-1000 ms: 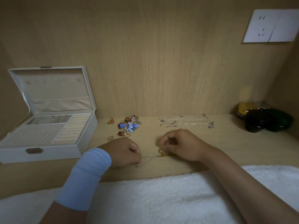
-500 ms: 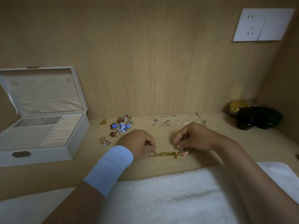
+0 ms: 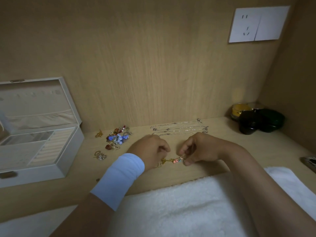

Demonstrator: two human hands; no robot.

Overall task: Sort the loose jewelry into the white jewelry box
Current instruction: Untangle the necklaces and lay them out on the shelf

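A gold chain with pink and teal beads [image 3: 172, 160] lies stretched on the wooden shelf between my two hands. My left hand [image 3: 150, 149], with a pale blue wristband, pinches its left end. My right hand [image 3: 198, 148] pinches the beaded right end. The white jewelry box [image 3: 68, 161] stands open at the left, lid up, with ring rolls and compartments showing. A heap of colourful earrings [image 3: 117, 137], a gold piece [image 3: 98, 133] and some rings [image 3: 100, 155] lie between box and hands. Several silver chains [image 3: 179, 128] lie in rows behind my hands.
Dark green and yellow jars [image 3: 256, 119] fill the back right corner. A white towel [image 3: 188, 207] covers the front edge under my forearms. A wall socket [image 3: 258, 23] is mounted on the wooden back panel. A small shiny object [image 3: 309, 161] sits at the right edge.
Both hands have drawn apart, pulling the bunched gold chain out straight, so its coloured beads now show by my right fingers. The view has shifted to the right.
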